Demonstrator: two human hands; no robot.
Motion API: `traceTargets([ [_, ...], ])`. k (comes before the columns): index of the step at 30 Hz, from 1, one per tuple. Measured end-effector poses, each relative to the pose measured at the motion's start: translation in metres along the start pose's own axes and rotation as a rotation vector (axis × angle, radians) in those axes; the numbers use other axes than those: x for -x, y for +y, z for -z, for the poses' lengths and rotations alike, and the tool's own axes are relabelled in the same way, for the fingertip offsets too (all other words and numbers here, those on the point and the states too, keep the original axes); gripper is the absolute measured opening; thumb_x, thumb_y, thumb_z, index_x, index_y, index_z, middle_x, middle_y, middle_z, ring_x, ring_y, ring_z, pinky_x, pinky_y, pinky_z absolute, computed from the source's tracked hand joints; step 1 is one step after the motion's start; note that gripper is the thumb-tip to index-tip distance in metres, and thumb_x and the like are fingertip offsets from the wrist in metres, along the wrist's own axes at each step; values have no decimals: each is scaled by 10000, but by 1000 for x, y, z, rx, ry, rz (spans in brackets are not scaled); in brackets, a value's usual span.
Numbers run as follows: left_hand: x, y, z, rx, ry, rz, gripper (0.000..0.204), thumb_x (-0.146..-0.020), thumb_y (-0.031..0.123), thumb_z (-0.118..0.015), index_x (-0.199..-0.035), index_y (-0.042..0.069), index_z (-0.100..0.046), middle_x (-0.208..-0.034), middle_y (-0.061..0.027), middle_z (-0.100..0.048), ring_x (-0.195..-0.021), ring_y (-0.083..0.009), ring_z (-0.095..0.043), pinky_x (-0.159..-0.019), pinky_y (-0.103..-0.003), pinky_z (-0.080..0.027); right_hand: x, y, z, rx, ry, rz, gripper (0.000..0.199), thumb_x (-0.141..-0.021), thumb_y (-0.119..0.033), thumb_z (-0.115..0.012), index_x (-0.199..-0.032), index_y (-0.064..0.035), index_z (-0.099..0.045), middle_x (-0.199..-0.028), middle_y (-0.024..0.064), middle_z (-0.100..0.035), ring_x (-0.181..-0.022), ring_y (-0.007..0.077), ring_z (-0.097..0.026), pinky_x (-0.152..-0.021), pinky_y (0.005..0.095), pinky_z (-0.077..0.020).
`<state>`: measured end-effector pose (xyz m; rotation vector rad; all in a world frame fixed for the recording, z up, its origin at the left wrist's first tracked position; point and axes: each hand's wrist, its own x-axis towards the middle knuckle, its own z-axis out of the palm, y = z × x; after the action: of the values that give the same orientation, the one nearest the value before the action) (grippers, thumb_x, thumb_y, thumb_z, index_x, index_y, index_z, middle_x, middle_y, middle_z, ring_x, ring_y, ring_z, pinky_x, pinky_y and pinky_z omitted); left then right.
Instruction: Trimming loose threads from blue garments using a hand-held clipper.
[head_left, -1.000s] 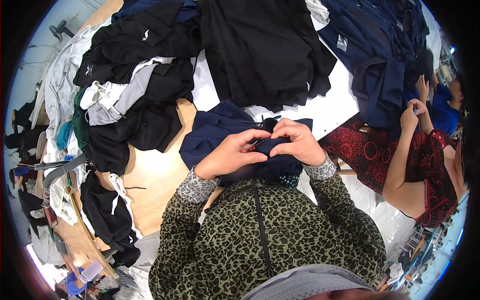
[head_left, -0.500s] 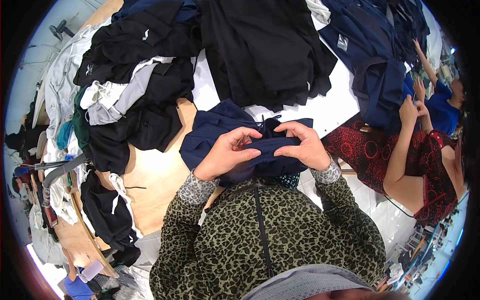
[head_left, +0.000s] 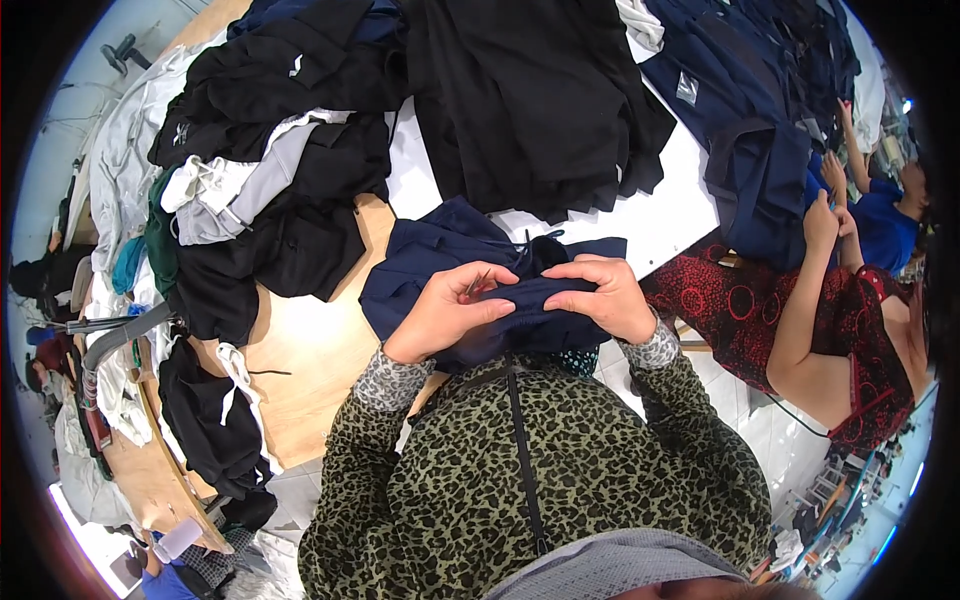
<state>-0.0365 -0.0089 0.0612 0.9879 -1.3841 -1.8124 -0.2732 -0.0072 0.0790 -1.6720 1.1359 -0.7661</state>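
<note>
Close in front of me lies a navy garment [head_left: 430,240] with a dark drawstring, partly on the table and partly hanging toward my body. My left hand [head_left: 445,312] pinches its band between thumb and fingers. A small metal tool, perhaps thread snips [head_left: 477,286], is tucked in the palm of that hand, mostly hidden by the fingers. My right hand [head_left: 606,300] grips the same band a little to the right, thumb below and fingers above. Between the two hands a short stretch of the band [head_left: 530,296] is held up.
A tall stack of black garments [head_left: 530,100] stands beyond my hands. Black, grey and white clothes [head_left: 270,180] are heaped at left on the wooden tabletop [head_left: 300,350]. Navy garments [head_left: 740,130] pile up at right, beside a seated co-worker in a red-patterned black dress [head_left: 740,300].
My fingers have closed down nearer to my thumbs on the navy band, narrowing the gap in each hand. The garment stays in about the same place.
</note>
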Motion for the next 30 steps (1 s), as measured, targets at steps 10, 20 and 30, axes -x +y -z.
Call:
traceTargets([
  [10,3,4,2,19,-7,74,247,-817,24,-666,-1055,-10,-612,-928,8,-623,-805,-27,-542,-700,-180,-461,-1,3,-2,67,-19,29,192,-746,-152,-740,-859,-13,-672,-743,75,-640,-650,137,-598,-599,258,-459],
  [20,3,-3,0,19,11,104,184,-868,95,-632,-1008,-23,-617,-866,20,-616,-761,-18,-529,-679,-170,-445,1,19,-6,-722,-122,-438,138,-852,-118,-650,-894,14,-657,-831,9,-646,-740,62,-577,-702,196,-464],
  [30,2,-5,1,164,44,182,145,-887,101,-606,-972,-16,-615,-838,41,-583,-730,-10,-495,-657,-170,-411,2,21,-12,-1067,-186,-575,147,-879,-81,-579,-974,25,-616,-896,50,-655,-777,90,-617,-735,218,-498],
])
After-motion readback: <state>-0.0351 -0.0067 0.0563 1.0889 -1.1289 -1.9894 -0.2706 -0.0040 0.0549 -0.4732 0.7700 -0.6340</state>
